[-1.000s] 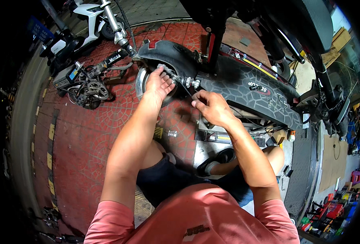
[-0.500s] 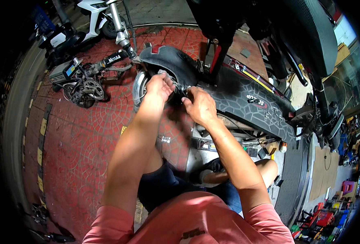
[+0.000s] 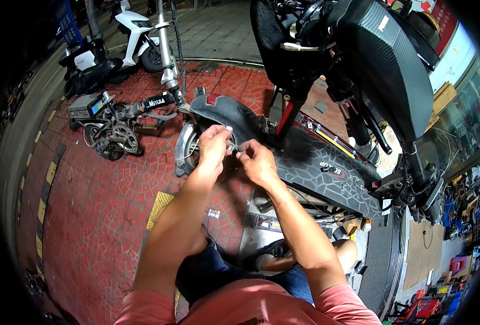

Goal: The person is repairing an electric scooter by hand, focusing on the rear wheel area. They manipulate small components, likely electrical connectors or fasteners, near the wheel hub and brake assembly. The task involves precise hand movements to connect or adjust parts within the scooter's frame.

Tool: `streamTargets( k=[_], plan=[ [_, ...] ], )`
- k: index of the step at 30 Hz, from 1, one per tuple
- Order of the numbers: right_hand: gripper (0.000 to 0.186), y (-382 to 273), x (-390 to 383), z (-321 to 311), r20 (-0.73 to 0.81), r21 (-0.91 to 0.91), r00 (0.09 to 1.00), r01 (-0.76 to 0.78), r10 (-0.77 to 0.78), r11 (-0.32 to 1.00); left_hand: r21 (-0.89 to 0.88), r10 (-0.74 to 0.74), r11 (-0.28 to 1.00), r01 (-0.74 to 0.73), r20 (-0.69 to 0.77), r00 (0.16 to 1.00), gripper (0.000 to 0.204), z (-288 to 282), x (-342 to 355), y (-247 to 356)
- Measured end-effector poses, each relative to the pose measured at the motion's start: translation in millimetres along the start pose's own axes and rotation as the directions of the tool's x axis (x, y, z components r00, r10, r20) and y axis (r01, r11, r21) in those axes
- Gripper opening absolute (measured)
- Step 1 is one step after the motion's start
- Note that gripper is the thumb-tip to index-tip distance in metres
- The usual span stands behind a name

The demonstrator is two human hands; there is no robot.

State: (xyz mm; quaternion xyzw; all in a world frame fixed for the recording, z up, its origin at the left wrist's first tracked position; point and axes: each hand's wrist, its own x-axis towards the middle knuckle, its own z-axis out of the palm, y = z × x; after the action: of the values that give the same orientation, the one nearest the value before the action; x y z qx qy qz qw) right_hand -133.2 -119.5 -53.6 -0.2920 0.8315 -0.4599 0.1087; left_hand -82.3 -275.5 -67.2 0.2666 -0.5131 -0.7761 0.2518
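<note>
An electric scooter with a black patterned deck (image 3: 305, 162) lies across the front of me, its black rear fender (image 3: 240, 116) carrying a red reflector (image 3: 212, 99). My left hand (image 3: 214, 147) is beside the fender, fingers bent and pinched together; a small pale bit shows at its fingertips, too small to name. Just right of it, my right hand (image 3: 259, 164) is closed, thumb against forefinger, around something small and dark that I cannot make out. The fingertips of both hands nearly meet. The hands and forearms hide the area beneath them.
A large black seat (image 3: 383, 65) rises at the upper right. On the left, a folding bike (image 3: 123, 135) stands by a silver wheel cover (image 3: 185, 149) on red paving. White scooter (image 3: 134, 32) is farther back. Tools and parts (image 3: 429, 303) crowd the lower right.
The view has shifted, showing more of the seat. My hands have moved slightly relative to the fender, and the dark part seen between them earlier is now mostly hidden.
</note>
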Motion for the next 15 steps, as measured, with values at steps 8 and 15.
streamTargets(
  k=[8, 15],
  plan=[
    [0.027, -66, 0, -67, -0.069, 0.074, 0.907, 0.42, -0.415, 0.905, -0.182, 0.268, 0.956, -0.228, 0.233, 0.935, 0.02, 8, -49, 14],
    [0.022, -97, 1, -122, 0.212, -0.173, 0.794, 0.604, -0.57, 0.778, -0.32, 0.337, 0.924, -0.207, 0.435, 0.835, 0.012, 33, -66, 22]
  ],
)
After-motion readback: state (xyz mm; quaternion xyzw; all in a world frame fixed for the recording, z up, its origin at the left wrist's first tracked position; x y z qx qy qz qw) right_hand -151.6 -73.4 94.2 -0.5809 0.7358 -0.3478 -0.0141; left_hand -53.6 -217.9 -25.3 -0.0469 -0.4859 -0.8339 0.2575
